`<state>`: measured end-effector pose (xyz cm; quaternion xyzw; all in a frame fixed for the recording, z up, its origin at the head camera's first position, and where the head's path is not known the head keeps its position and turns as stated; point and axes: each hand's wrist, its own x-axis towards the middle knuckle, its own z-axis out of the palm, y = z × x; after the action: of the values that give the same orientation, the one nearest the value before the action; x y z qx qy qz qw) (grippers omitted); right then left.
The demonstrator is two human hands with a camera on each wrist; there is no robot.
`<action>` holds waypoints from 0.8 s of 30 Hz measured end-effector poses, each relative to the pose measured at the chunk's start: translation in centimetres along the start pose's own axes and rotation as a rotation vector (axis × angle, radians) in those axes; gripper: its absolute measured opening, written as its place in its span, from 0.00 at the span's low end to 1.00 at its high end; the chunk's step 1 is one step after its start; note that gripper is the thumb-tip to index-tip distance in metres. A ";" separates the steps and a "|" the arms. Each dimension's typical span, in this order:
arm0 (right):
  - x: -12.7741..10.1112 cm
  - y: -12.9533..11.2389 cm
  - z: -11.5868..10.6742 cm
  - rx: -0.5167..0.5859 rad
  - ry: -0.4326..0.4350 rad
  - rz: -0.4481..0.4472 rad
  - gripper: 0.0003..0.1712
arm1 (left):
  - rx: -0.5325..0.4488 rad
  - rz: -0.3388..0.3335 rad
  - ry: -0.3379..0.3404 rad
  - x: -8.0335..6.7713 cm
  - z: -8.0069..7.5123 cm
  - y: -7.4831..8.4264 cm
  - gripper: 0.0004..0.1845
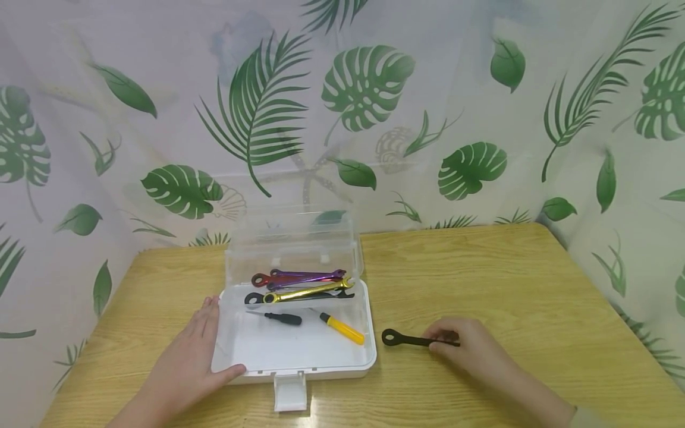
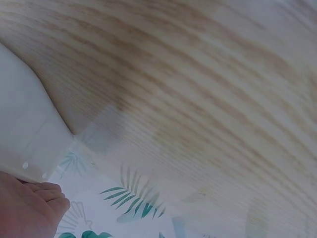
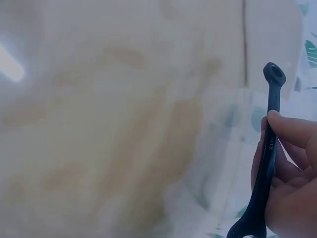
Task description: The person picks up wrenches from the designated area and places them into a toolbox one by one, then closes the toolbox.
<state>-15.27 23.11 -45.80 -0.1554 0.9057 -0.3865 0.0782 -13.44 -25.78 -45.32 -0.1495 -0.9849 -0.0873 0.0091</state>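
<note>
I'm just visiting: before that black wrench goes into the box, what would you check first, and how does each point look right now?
1. Right hand has the black wrench held in its fingers: ok.
2. Wrench lifted off the wooden table: cannot tell.
3. Clear lid of the white box stands open: ok.
4. Left hand rests on the box's left edge, steadying it: ok.
5. Free floor in the box in front of the yellow-handled screwdriver and black screwdriver: ok.
6. Path from wrench to box free of other things: ok.

Light wooden table (image 1: 481, 279), pale curtain with green leaf print (image 1: 374, 89) behind
</note>
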 end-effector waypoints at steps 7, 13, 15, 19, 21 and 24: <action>0.9 -1.4 -1.2 -0.020 0.042 -0.022 0.06 | 0.001 0.009 0.010 0.1 0.0 -0.1 0.68; 1.8 -2.8 -2.1 -0.048 0.083 -0.060 0.06 | 0.007 0.019 0.023 0.2 0.1 0.0 0.69; 2.2 -3.3 -2.4 -0.060 0.092 -0.077 0.06 | 0.010 0.019 0.023 0.2 0.0 0.0 0.68; 3.0 -4.3 -2.8 -0.091 0.107 -0.117 0.07 | 0.015 0.015 0.011 0.2 0.0 0.0 0.68; 3.4 -4.9 -2.9 -0.109 0.113 -0.132 0.07 | 0.016 0.012 0.008 0.2 0.0 0.0 0.68; 4.1 -5.8 -2.9 -0.126 0.111 -0.136 0.07 | 0.015 0.011 0.009 0.1 -0.1 0.0 0.68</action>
<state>-18.60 19.92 -39.72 -0.1995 0.9185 -0.3414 -0.0086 -13.48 -25.74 -45.22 -0.1545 -0.9846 -0.0804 0.0150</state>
